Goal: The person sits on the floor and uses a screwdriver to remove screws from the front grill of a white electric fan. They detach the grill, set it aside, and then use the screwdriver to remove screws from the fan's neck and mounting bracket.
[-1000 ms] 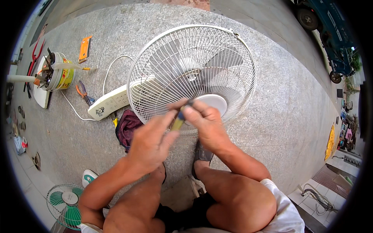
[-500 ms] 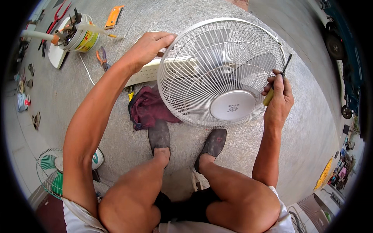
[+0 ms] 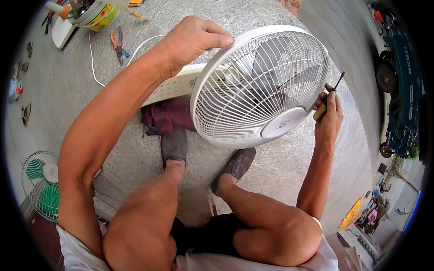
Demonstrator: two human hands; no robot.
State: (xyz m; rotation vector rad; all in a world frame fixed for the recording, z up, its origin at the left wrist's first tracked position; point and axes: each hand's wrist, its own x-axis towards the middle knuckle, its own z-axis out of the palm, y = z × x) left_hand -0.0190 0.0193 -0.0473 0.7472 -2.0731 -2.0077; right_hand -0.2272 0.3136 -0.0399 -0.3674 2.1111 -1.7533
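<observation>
A white electric fan (image 3: 239, 108) with a wire guard stands in front of me, its round centre plate (image 3: 284, 123) facing down to the right. Dark grey blades show through the wires. My left hand (image 3: 192, 40) is closed on the upper left of the guard's rim, thumb on top. At the fan's right side, my right hand (image 3: 331, 118) is closed around a screwdriver (image 3: 319, 112) with a yellowish handle, its dark shaft pointing up. Some of its fingers are close to the guard; whether they touch it is unclear. Behind the guard lies the fan's cream base panel (image 3: 174, 86).
A dark red cloth (image 3: 167, 116) lies by my left shoe. Orange-handled pliers (image 3: 118, 46), a white cord (image 3: 92, 63) and a tool bucket (image 3: 100, 18) are at the far left. A green-bladed fan (image 3: 47, 187) stands near left; a blue vehicle (image 3: 402, 90) is at right.
The fan head has turned, so its centre plate faces further right. My left hand has gone right and slightly up with the rim. The whole view has shifted; the screwdriver stays in my right hand.
</observation>
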